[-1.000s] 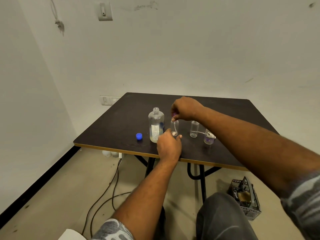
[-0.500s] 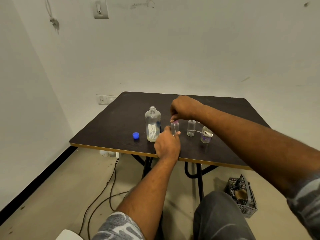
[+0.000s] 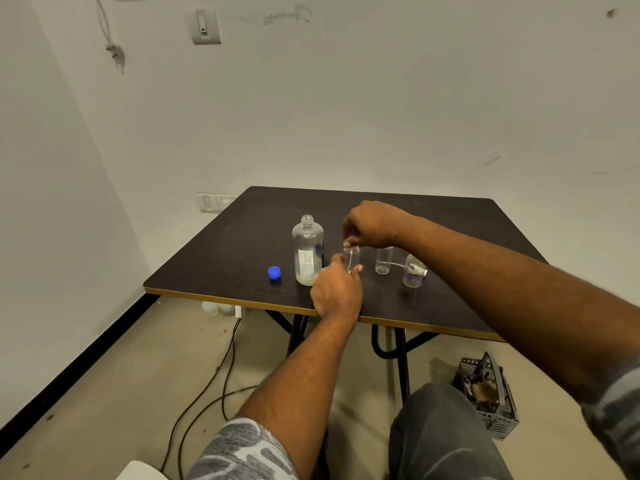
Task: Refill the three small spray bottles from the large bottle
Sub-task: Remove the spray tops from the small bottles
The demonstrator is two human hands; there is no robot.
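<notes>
Here at the dark brown square table (image 3: 433, 216), both arms are stretched out over the front half. The left hand (image 3: 337, 292) sits near the front edge, fingers curled round the lower part of a small clear spray bottle (image 3: 352, 258), which stands upright on the tabletop. Thumb on one side, fingertips on the other: that's a firm hold. Right above it, the right hand (image 3: 372, 223) comes in from the far side with its fingers bunched downward, pinching a purple spray top (image 3: 350, 234) at the bottle's mouth. Whether the top is seated or just clear of the neck, I can't tell from here.

So the bottle is caught between the two hands, one at its base and one at its top. Just to the left stands the large clear plastic bottle (image 3: 307, 251) with a white label, its neck uncapped, a little pale liquid at the bottom. Its round blue cap (image 3: 274, 273) lies on the table just beside it, further left.

To the right, a second small clear bottle (image 3: 383, 260) stands with its mouth open, and beyond it a third small bottle (image 3: 412, 271) with a purple print. On the floor, black cables (image 3: 207, 393) trail under the table, and a grey plastic crate (image 3: 488, 396) sits off to the right.
</notes>
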